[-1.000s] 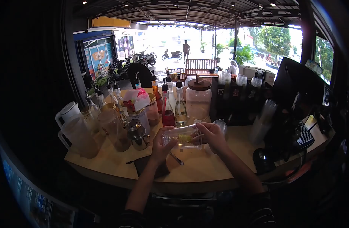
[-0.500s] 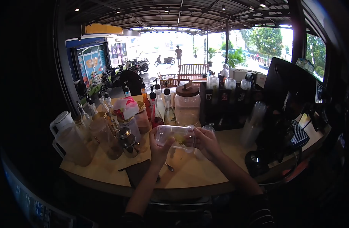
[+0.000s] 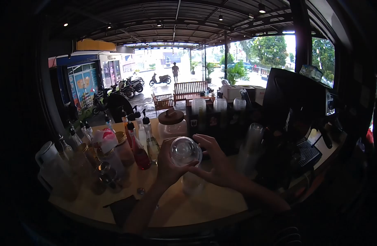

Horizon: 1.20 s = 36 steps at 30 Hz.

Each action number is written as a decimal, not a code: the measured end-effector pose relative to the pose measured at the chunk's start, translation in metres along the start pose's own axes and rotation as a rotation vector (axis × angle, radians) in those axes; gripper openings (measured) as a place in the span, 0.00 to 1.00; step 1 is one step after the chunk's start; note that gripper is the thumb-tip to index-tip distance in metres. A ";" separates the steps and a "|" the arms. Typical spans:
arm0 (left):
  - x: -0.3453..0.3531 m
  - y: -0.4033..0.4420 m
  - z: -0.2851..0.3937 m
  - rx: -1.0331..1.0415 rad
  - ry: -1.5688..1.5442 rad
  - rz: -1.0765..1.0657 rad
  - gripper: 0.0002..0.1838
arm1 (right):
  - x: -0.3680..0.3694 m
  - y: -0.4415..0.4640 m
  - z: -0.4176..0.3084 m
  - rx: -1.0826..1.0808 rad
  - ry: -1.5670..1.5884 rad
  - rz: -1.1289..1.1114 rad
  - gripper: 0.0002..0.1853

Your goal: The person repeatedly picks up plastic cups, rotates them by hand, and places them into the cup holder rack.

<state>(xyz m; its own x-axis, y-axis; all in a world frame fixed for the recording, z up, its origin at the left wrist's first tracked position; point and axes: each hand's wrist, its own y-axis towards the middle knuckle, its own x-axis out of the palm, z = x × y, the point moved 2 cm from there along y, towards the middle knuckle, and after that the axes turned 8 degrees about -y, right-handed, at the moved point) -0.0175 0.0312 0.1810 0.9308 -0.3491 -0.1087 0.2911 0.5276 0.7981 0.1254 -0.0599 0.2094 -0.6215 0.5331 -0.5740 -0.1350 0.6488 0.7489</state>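
A clear plastic cup (image 3: 182,150) is held end-on toward me above the counter, its round end showing. My left hand (image 3: 167,167) is closed around its left side. My right hand (image 3: 215,166) curves around the right side, thumb reaching under toward the left thumb. Whether I see the cup's base or its mouth I cannot tell. Just below the hands a second clear cup (image 3: 192,185) stands on the counter (image 3: 172,211), partly hidden. A dark cloth (image 3: 119,208) lies to the left of my left forearm, near a small shiny metal object (image 3: 141,191).
Pump bottles, including a red one (image 3: 141,159), jars and a pitcher (image 3: 49,153) crowd the left. Behind the hands stands a wooden-lidded jar (image 3: 172,128). Stacked cups (image 3: 254,139) and a dark monitor (image 3: 278,94) are on the right. A person (image 3: 175,73) stands outside.
The cup has turned from lying sideways between both hands to facing me end-on. My right hand has shifted from its rim to around its side. The whole view has swung right.
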 end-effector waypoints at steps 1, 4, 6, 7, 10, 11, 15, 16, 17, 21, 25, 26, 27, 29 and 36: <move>0.013 0.009 0.004 0.121 0.151 -0.057 0.41 | -0.008 0.004 -0.004 -0.210 -0.173 0.053 0.36; 0.049 0.040 -0.010 0.194 0.170 -0.054 0.44 | -0.029 0.024 0.026 -0.196 -0.322 0.043 0.36; 0.063 0.066 -0.011 0.179 0.189 -0.032 0.48 | -0.048 0.049 0.051 -0.177 -0.402 0.102 0.36; 0.071 0.079 -0.017 0.178 0.191 -0.034 0.48 | -0.061 0.064 0.063 -0.138 -0.422 0.147 0.34; 0.098 0.112 -0.067 0.048 0.295 -0.058 0.45 | -0.086 0.115 0.126 -0.041 -0.457 0.257 0.33; 0.105 0.118 -0.090 0.037 0.302 -0.058 0.45 | -0.087 0.130 0.153 -0.030 -0.443 0.247 0.33; 0.125 0.124 -0.139 0.077 0.548 -0.309 0.44 | -0.087 0.168 0.233 -0.001 -0.417 0.199 0.34; 0.127 0.124 -0.140 0.053 0.685 -0.377 0.45 | -0.086 0.173 0.241 0.032 -0.424 0.160 0.35; 0.127 0.123 -0.139 0.027 0.822 -0.446 0.45 | -0.084 0.178 0.249 0.064 -0.430 0.120 0.35; 0.125 0.118 -0.136 0.018 0.830 -0.457 0.47 | -0.074 0.197 0.271 0.061 -0.408 -0.107 0.36; 0.128 0.118 -0.133 0.037 0.847 -0.421 0.50 | -0.058 0.209 0.284 0.035 -0.505 -0.247 0.39; 0.129 0.117 -0.133 0.050 0.836 -0.417 0.50 | -0.055 0.207 0.291 0.070 -0.452 -0.279 0.39; 0.129 0.116 -0.132 0.058 0.822 -0.414 0.51 | -0.052 0.206 0.294 0.071 -0.451 -0.281 0.39; 0.130 0.115 -0.131 0.064 0.830 -0.401 0.51 | -0.043 0.205 0.300 0.064 -0.490 -0.341 0.38; 0.129 0.114 -0.132 0.033 0.816 -0.379 0.52 | -0.043 0.202 0.295 0.071 -0.598 -0.507 0.40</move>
<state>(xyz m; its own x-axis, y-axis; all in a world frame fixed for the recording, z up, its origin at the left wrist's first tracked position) 0.1649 0.1481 0.1799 0.6449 0.1701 -0.7451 0.6156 0.4621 0.6383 0.3522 0.2086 0.2881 0.0264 0.3516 -0.9358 -0.2290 0.9133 0.3367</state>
